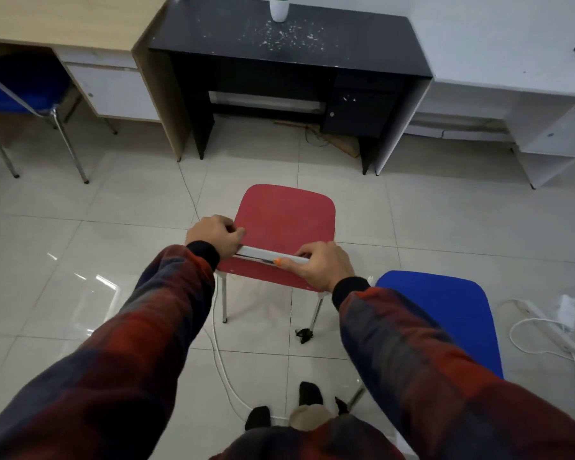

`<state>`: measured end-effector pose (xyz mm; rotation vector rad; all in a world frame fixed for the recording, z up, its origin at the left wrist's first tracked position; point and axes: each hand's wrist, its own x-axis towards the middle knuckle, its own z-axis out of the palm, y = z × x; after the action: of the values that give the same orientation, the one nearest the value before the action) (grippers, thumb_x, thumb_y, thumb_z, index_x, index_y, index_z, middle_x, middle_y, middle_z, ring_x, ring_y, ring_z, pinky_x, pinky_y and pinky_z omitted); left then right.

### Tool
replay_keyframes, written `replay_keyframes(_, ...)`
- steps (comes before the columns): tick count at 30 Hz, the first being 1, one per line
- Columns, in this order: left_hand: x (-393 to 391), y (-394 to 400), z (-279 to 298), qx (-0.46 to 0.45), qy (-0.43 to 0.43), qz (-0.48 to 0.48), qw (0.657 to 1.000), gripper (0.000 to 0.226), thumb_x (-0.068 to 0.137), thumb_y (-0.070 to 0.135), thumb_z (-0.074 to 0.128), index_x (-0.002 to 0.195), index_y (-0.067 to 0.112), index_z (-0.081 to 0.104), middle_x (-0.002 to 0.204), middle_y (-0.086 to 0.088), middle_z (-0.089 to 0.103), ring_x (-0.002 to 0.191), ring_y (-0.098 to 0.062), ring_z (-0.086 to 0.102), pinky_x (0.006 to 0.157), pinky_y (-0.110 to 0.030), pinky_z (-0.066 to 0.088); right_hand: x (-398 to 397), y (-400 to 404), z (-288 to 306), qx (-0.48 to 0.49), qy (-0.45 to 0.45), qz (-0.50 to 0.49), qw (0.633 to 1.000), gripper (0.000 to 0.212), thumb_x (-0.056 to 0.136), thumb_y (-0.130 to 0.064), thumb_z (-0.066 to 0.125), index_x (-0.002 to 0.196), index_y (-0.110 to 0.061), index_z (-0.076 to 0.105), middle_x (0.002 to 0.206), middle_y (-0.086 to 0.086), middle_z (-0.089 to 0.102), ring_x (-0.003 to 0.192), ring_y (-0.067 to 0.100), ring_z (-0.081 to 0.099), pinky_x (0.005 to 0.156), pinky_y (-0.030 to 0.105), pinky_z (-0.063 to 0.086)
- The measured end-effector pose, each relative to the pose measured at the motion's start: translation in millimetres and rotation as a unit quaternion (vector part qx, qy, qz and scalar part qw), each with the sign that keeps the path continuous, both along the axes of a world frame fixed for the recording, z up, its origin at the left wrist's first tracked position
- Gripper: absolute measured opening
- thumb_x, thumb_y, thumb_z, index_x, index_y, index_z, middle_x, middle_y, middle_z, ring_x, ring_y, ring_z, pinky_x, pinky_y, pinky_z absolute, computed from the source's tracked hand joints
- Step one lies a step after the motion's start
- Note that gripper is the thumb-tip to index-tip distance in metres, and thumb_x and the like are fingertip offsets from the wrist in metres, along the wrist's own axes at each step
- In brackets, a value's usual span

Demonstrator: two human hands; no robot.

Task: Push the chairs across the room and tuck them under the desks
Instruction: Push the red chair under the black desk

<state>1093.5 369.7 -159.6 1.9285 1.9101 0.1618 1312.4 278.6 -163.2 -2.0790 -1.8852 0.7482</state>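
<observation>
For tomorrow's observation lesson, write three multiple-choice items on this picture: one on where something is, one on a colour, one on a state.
1. Where does the white plant pot stand?
A. on the black desk
B. on the floor
C. on a chair seat

2. What colour is the chair that the hands hold?
A. blue
B. red
C. white

3. How are the hands on that chair?
A. one hand hangs free
B. both lie flat on the seat
C. both grip its backrest top

Answers: 1 A, the pot sits on the speckled black top. 2 B, the red chair faces the desk. 3 C, left hand and right hand curl round the rail.
</observation>
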Motion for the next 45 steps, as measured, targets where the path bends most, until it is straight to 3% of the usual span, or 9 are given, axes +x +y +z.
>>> replay_keyframes(6, 51, -6, 4, -0.033, 0.013, -0.019, 0.999, 0.039, 0.085, 0.05, 0.047, 0.087, 0.02, 0.072, 0.081, -0.002, 0.066, 0.076, -0.025, 0.06, 0.067, -0.029, 0.045, 55, 16, 6, -0.019, 0.013, 0.0, 1.0, 0.081, 0.059, -0.093, 0.045, 0.089, -0.026, 0.078, 0.08, -0.012, 0.071, 0.075, 0.011, 0.064, 0.073, 0.039, 0.058)
replay_keyframes(12, 69, -4, 4, -0.047, 0.001, -0.058, 0.997, 0.056, 0.087, 0.068, 0.04, 0.082, 0.021, 0.071, 0.079, 0.001, 0.068, 0.075, -0.021, 0.062, 0.067, -0.028, 0.048, 86, 29, 3, -0.025, 0.028, 0.022, 0.999, 0.076, 0.062, -0.09, 0.052, 0.093, -0.026, 0.078, 0.085, -0.012, 0.071, 0.079, 0.01, 0.064, 0.075, 0.039, 0.058)
replay_keyframes(19, 101, -3, 7, -0.045, 0.018, -0.047, 0.998, 0.059, 0.09, 0.063, 0.038, 0.076, 0.016, 0.07, 0.072, -0.004, 0.066, 0.069, -0.024, 0.061, 0.062, -0.028, 0.047, 118, 47, 6, -0.026, 0.028, 0.038, 0.999, 0.09, 0.053, -0.095, 0.044, 0.098, -0.025, 0.079, 0.089, -0.01, 0.073, 0.081, 0.01, 0.064, 0.076, 0.036, 0.058)
replay_keyframes(25, 126, -10, 4, -0.026, 0.028, 0.016, 0.999, 0.054, 0.087, 0.05, 0.041, 0.07, 0.007, 0.068, 0.063, -0.007, 0.06, 0.063, -0.028, 0.058, 0.061, -0.03, 0.045, 139, 54, 1, -0.021, 0.025, 0.038, 0.999, 0.088, 0.057, -0.096, 0.043, 0.092, -0.025, 0.081, 0.09, -0.008, 0.075, 0.082, 0.011, 0.065, 0.077, 0.038, 0.057)
replay_keyframes(30, 130, -11, -2, 0.015, 0.036, 0.069, 0.997, 0.048, 0.081, 0.052, 0.044, 0.065, 0.012, 0.067, 0.064, -0.006, 0.061, 0.064, -0.03, 0.058, 0.062, -0.031, 0.046, 142, 61, -4, -0.014, 0.018, 0.038, 0.999, 0.088, 0.059, -0.096, 0.04, 0.087, -0.023, 0.081, 0.09, -0.008, 0.076, 0.082, 0.011, 0.065, 0.078, 0.038, 0.057)
replay_keyframes(38, 98, 47, 9, 0.008, 0.026, 0.06, 0.998, 0.037, 0.08, 0.047, 0.052, 0.067, 0.017, 0.071, 0.064, -0.001, 0.062, 0.064, -0.025, 0.056, 0.06, -0.027, 0.04, 106, 100, -2, 0.018, 0.013, 0.021, 1.0, 0.077, 0.071, -0.09, 0.044, 0.076, -0.022, 0.078, 0.069, -0.011, 0.069, 0.067, 0.009, 0.062, 0.067, 0.035, 0.056)
replay_keyframes(45, 80, 86, 8, 0.01, 0.024, 0.069, 0.997, 0.03, 0.081, 0.041, 0.054, 0.067, 0.019, 0.067, 0.06, 0.003, 0.055, 0.065, -0.024, 0.054, 0.061, -0.027, 0.038, 88, 138, -7, 0.046, 0.004, 0.027, 0.999, 0.076, 0.075, -0.088, 0.038, 0.072, -0.021, 0.075, 0.066, -0.008, 0.069, 0.065, 0.012, 0.063, 0.067, 0.036, 0.056)
